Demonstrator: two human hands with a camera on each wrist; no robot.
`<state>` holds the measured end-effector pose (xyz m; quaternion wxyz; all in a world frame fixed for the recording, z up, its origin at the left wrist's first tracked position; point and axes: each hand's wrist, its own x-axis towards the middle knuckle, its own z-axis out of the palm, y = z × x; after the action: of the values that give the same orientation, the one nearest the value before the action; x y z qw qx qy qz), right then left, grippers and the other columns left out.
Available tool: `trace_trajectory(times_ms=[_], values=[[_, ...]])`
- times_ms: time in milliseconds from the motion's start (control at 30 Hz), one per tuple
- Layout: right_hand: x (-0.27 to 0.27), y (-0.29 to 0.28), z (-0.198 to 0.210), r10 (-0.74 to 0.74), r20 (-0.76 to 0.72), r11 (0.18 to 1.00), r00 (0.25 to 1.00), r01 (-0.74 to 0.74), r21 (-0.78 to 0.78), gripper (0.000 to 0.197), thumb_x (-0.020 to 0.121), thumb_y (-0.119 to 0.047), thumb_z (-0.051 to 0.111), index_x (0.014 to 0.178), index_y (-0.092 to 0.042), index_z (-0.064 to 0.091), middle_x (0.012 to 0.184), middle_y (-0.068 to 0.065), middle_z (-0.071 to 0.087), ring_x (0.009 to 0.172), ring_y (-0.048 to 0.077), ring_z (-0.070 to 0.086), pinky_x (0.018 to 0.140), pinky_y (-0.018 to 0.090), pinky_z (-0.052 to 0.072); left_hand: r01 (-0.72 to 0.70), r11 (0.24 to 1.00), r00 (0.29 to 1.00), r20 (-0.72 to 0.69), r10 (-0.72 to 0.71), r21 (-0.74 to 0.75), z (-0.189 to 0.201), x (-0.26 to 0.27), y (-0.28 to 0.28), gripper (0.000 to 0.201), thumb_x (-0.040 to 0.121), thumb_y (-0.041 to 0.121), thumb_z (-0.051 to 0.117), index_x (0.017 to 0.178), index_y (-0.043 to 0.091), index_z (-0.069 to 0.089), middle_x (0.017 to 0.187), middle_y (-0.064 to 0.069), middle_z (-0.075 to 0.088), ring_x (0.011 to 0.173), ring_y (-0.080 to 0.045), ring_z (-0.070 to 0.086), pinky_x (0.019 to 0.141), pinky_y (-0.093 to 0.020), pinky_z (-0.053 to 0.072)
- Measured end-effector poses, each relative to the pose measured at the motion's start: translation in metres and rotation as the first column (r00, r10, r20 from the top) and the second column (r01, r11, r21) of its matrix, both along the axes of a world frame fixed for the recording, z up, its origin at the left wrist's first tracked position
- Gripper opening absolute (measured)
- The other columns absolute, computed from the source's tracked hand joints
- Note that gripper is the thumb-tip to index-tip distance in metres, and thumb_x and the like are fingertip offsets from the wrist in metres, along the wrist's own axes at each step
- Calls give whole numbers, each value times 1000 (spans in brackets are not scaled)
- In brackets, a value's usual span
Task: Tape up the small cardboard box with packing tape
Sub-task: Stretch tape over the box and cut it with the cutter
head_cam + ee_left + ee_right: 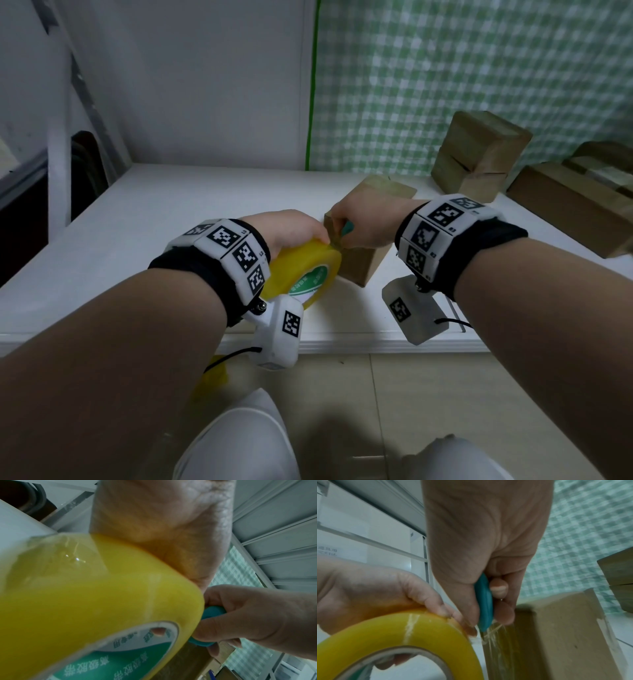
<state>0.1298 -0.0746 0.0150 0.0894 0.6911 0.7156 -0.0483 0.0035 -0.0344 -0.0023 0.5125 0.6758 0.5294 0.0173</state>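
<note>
A small cardboard box (363, 263) stands on the white table (137, 219), with clear tape down its near side (503, 649). My left hand (291, 229) grips a yellow roll of packing tape (301, 270) just left of the box, fingers over the rim and through the core. My right hand (363, 222) grips a small teal cutter (347, 228) at the box's top near corner. The cutter's tip (483, 631) meets the stretched tape between roll and box, where the tape is puckered. The roll (96, 601) fills the left wrist view.
A taller cardboard box (476, 154) stands at the back right, with more flat boxes (575, 205) beside it on the right. A green checked curtain (479, 68) hangs behind. The table's front edge (342, 344) runs just under my wrists.
</note>
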Motion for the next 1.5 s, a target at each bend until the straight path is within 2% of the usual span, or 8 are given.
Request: trace_trajectory(times_ms=[367, 467, 600, 866, 1066, 1133, 1266, 1500], values=[[5, -9, -32, -11, 239, 984, 971, 53, -171, 25, 91, -12, 51, 113, -6, 61, 95, 7, 52, 83, 23, 47, 67, 27, 39, -13, 1000, 999, -42, 14, 6, 6, -10, -1, 18, 89, 28, 59, 96, 12, 57, 84, -13, 59, 72, -27, 56, 66, -31, 47], [8, -6, -30, -39, 159, 992, 986, 57, -111, 14, 91, -13, 48, 100, -10, 58, 94, 6, 52, 83, 23, 48, 51, 24, 33, -16, 994, 997, -73, 24, 112, 5, -11, 7, 27, 89, 26, 59, 109, 8, 61, 106, -17, 63, 92, -34, 59, 85, -39, 52], [14, 3, -22, -65, 59, 997, 996, 66, -29, 21, 89, -15, 50, 104, -7, 62, 95, 7, 59, 87, 25, 56, 66, 29, 40, 149, 911, 952, -304, -27, 384, 4, -7, 17, 43, 93, 18, 52, 134, 6, 54, 141, -14, 51, 128, -31, 48, 104, -34, 41], [28, -6, -14, -163, -496, 957, 853, 259, 131, 26, 92, -14, 48, 117, -14, 54, 101, 5, 56, 85, 22, 56, 71, 31, 53, 331, 844, 833, -551, -51, 422, -22, -9, 21, 52, 80, 19, 65, 129, 9, 51, 128, -13, 57, 114, -32, 56, 84, -34, 47], [56, -11, -18, -161, -592, 799, 790, 456, 391, 30, 95, -7, 38, 107, -14, 64, 86, 1, 55, 63, 15, 46, 52, 21, 34, 486, 805, 718, -680, -147, 339, -26, 4, 20, 26, 93, 10, 43, 107, 0, 63, 88, -10, 53, 86, -20, 48, 72, -26, 36], [66, -15, -22, -213, -580, 764, 786, 504, 403, 32, 94, -5, 37, 108, -13, 65, 96, 9, 60, 76, 24, 54, 61, 23, 38, 456, 795, 765, -633, -121, 400, -23, 10, 23, 21, 92, 10, 43, 96, 2, 63, 88, -10, 57, 89, -23, 52, 73, -30, 40], [77, -18, -30, -303, -564, 744, 768, 561, 364, 37, 88, 2, 41, 112, -15, 64, 120, 13, 61, 106, 30, 58, 76, 27, 41, 182, 834, 977, -195, -91, 520, -23, 26, 27, 53, 90, 12, 51, 142, 19, 43, 140, -9, 50, 122, -27, 51, 90, -29, 42], [80, -23, -40, -467, -480, 755, 743, 618, 221, 48, 87, 4, 36, 126, -13, 57, 125, 17, 59, 115, 33, 56, 89, 38, 48, 210, 833, 971, -7, -240, 512, -25, 55, 10, 54, 91, 8, 48, 141, 27, 45, 134, -5, 56, 118, -22, 54, 82, -19, 37]])
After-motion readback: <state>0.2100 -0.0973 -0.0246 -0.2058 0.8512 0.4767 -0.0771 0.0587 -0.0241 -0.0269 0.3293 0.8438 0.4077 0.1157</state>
